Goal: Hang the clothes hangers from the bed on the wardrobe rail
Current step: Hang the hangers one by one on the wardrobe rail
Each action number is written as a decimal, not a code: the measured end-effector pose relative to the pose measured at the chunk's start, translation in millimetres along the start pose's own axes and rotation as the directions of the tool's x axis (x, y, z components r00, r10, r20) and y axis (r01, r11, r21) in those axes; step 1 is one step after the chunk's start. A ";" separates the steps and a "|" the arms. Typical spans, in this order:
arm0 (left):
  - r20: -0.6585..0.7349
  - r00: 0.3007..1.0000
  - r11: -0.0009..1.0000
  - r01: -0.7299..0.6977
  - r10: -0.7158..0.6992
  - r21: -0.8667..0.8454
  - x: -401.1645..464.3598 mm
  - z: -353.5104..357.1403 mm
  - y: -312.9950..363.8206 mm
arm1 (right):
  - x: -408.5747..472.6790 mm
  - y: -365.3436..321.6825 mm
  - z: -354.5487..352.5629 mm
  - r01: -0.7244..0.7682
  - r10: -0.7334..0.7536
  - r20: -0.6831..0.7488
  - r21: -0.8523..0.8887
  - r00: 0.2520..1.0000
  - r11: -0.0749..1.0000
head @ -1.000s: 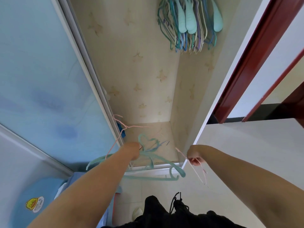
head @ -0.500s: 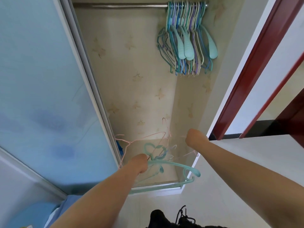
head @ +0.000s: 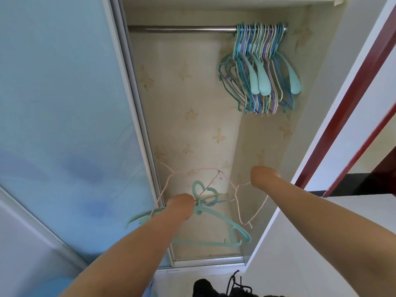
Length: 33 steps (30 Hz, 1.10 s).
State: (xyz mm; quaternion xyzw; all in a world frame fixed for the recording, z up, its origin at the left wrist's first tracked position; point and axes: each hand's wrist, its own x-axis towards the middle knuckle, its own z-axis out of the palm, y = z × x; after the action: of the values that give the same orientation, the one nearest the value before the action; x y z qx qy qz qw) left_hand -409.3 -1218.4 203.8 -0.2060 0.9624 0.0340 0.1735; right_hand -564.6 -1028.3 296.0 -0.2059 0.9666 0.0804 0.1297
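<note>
My left hand (head: 181, 207) grips a bunch of hangers by their hooks: a thick teal plastic hanger (head: 222, 221) hanging below it and a thin pink wire hanger (head: 171, 179) rising above it. My right hand (head: 264, 175) holds a second thin pink wire hanger (head: 254, 207) that dangles beneath it. Both hands are raised inside the open wardrobe, well below the metal rail (head: 188, 29). Several teal, purple and blue hangers (head: 260, 67) hang bunched at the rail's right end.
A frosted blue sliding door (head: 64, 125) covers the wardrobe's left side, its frame (head: 137, 116) close to my left arm. A white side wall and a red door frame (head: 351, 93) stand on the right. The rail's left part is bare. Dark shoes (head: 225, 288) show below.
My view has tilted upward, bringing the rail into sight. Both hands have risen with their hangers. The right hand's pink hanger has separated from the left hand's bunch.
</note>
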 end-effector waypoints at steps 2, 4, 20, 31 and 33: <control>-0.005 1.000 1.000 -0.002 0.002 -0.014 4.8 0.3 -8.0 | 3.0 -0.6 -0.3 0.006 -0.005 -0.029 0.048 1.000 0.999; 0.003 1.000 1.000 -0.018 0.018 -0.001 10.2 -1.2 -16.4 | 4.4 -2.3 -1.2 0.028 -0.020 -0.077 0.097 0.997 0.995; 0.149 0.989 0.998 -0.008 0.016 -0.059 26.2 -28.3 -34.8 | 2.4 -43.0 -62.6 0.199 -0.007 -0.481 0.348 0.877 0.916; -0.082 0.997 0.985 -0.019 0.005 -0.170 34.4 -72.0 -35.5 | 37.3 -84.3 -207.9 0.426 0.264 -0.599 0.756 0.756 0.496; -0.127 0.992 0.987 -0.034 0.013 -0.158 33.3 -76.4 -34.3 | 48.5 -78.2 -218.2 0.398 0.281 -0.550 0.799 0.787 0.451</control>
State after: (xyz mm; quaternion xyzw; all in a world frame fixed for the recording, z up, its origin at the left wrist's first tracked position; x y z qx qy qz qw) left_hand -448.2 -1273.0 264.0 -0.2096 0.9680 0.1001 0.0952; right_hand -622.1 -1162.8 482.3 -0.1563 0.8376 -0.5137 -0.1010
